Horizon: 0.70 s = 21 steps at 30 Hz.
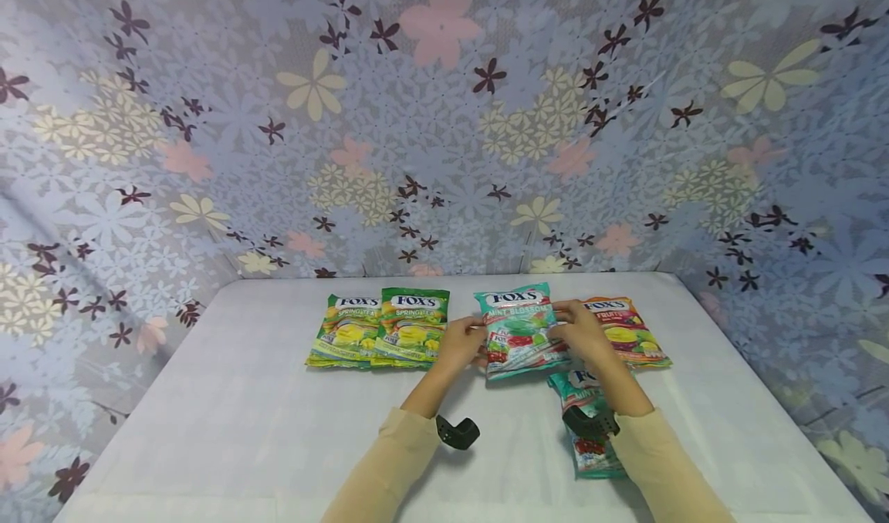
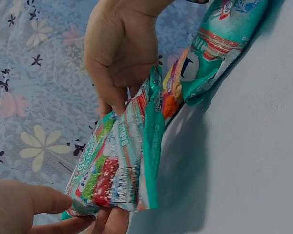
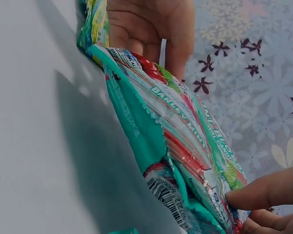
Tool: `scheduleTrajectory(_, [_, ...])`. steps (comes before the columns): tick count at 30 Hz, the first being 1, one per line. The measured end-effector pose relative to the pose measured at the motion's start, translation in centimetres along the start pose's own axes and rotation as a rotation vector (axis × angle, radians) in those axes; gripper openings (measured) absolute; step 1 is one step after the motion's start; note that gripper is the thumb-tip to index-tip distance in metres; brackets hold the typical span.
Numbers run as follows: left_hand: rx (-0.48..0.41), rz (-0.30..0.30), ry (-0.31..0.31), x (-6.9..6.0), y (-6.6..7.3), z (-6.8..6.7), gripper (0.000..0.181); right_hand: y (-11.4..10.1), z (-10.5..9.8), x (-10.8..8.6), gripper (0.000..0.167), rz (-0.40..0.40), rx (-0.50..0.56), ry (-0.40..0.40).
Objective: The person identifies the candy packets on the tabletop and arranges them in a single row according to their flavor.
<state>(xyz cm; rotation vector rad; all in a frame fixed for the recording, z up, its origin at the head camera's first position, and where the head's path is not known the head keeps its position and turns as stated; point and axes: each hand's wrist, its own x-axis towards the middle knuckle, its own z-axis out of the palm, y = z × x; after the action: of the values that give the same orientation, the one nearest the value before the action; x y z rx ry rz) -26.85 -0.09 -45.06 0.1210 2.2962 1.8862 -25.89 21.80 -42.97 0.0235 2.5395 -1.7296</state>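
A teal candy bag (image 1: 517,334) marked "Mint Blossoms" is held between both hands, slightly above the table. My left hand (image 1: 461,344) pinches its left edge, thumb in front and fingers behind, as the left wrist view (image 2: 39,209) shows. At the opposite edge my right hand (image 1: 582,330) pinches it, with the thumb (image 3: 259,190) on the front. Under the right forearm lies a second teal candy bag (image 1: 590,430), partly covered by the arm and wrist strap. Just behind the right hand is an orange-topped Fruits candy bag (image 1: 628,334), partly hidden.
Two green Spring Tea candy bags (image 1: 410,330) lie side by side at the left, one overlapping the other. A white cloth covers the table (image 1: 264,430). Flower-patterned fabric (image 1: 444,160) rises behind the table's back edge and along the sides.
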Motion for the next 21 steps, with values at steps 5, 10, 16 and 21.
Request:
scheduleTrajectory(5, [0.0,0.009,-0.005,-0.5,0.2,-0.8,0.035,-0.3,0.2,0.0,0.061,0.011,0.008,-0.019])
scheduleTrajectory(10, [0.004,0.033,0.001,-0.8,0.2,-1.6,0.038,-0.9,0.8,0.0,0.065,0.038,0.0,-0.03])
scheduleTrajectory(16, [0.029,0.072,0.017,-1.3,0.3,-2.4,0.036,-1.2,1.4,0.0,0.068,0.047,0.018,-0.054])
scheduleTrajectory(21, [0.083,0.111,0.056,-1.6,0.3,-2.9,0.035,-1.7,2.1,0.2,0.069,0.034,0.053,-0.056])
